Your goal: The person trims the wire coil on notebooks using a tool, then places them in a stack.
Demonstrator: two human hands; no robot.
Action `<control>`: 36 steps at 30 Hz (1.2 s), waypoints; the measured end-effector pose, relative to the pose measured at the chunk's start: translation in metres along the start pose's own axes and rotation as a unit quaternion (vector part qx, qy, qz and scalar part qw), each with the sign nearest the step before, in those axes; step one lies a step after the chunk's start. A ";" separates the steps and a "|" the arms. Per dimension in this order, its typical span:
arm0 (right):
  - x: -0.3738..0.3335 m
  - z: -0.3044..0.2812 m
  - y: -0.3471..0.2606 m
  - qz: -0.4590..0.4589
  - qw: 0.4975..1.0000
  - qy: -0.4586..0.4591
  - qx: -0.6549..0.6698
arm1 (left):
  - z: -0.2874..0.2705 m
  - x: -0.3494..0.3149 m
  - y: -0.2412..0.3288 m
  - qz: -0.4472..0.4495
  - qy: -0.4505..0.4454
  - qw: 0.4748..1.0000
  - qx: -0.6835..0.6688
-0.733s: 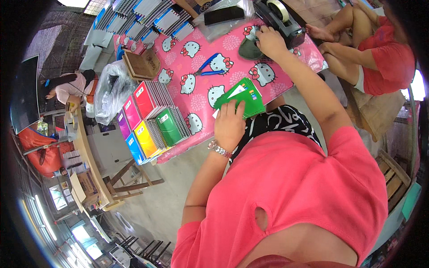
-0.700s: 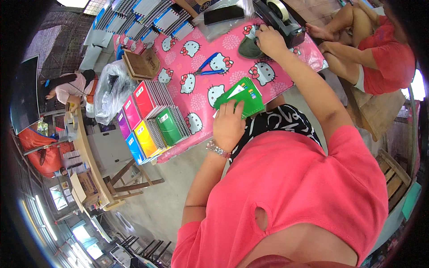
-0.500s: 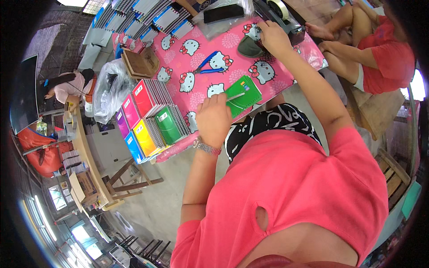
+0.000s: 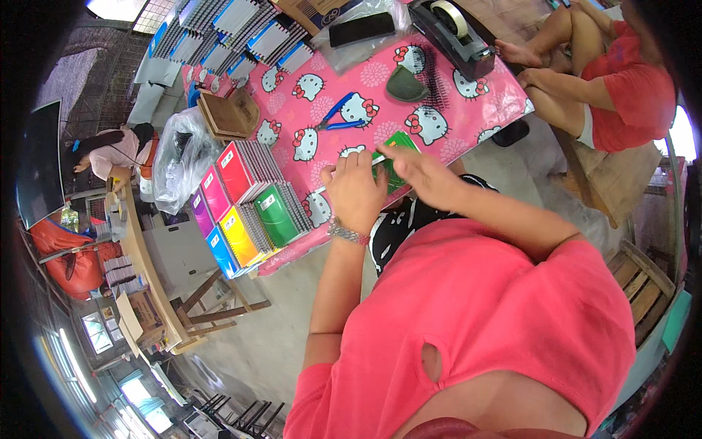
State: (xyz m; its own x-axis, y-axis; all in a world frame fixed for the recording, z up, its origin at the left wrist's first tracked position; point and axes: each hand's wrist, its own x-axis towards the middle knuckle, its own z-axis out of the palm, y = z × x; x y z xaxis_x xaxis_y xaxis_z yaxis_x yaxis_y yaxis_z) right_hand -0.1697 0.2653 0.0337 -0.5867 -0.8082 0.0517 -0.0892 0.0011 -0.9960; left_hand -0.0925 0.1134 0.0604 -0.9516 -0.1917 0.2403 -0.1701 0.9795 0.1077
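Observation:
A green notebook (image 4: 401,143) lies near the table's front edge, partly covered by my hands. My left hand (image 4: 356,192) is closed on its left end, fingers bent over it. My right hand (image 4: 428,178) reaches across the cover, its fingertips drawn together near the notebook's upper left edge; what they pinch is too small to make out. Beyond the hands lie blue-handled pliers (image 4: 341,115), with their handles spread. A dark green half-round pouch-like piece (image 4: 406,85) rests beside several black binding coils (image 4: 439,86).
Stacked spiral notebooks (image 4: 248,201) in several colours stand left on the pink patterned table cover (image 4: 373,77). More notebooks (image 4: 227,33), a phone (image 4: 361,29) and a tape dispenser (image 4: 461,36) are farther back. A person in red (image 4: 629,102) sits at right.
My right hand has come back from the black coils to the green notebook, near my left hand. The left hand stays at the notebook.

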 end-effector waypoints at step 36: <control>0.045 -0.054 -0.014 0.000 0.970 -0.092 -0.224 | -0.004 -0.026 -0.001 0.087 0.020 0.992 -0.086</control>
State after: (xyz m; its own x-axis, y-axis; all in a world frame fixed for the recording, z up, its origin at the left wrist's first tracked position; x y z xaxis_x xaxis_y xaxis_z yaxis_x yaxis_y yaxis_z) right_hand -0.2383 0.2608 0.0541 -0.4373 -0.8993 -0.0023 -0.4540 0.2230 -0.8627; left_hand -0.0668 0.1171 0.0580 -0.9510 -0.0264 0.3080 0.0453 0.9737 0.2234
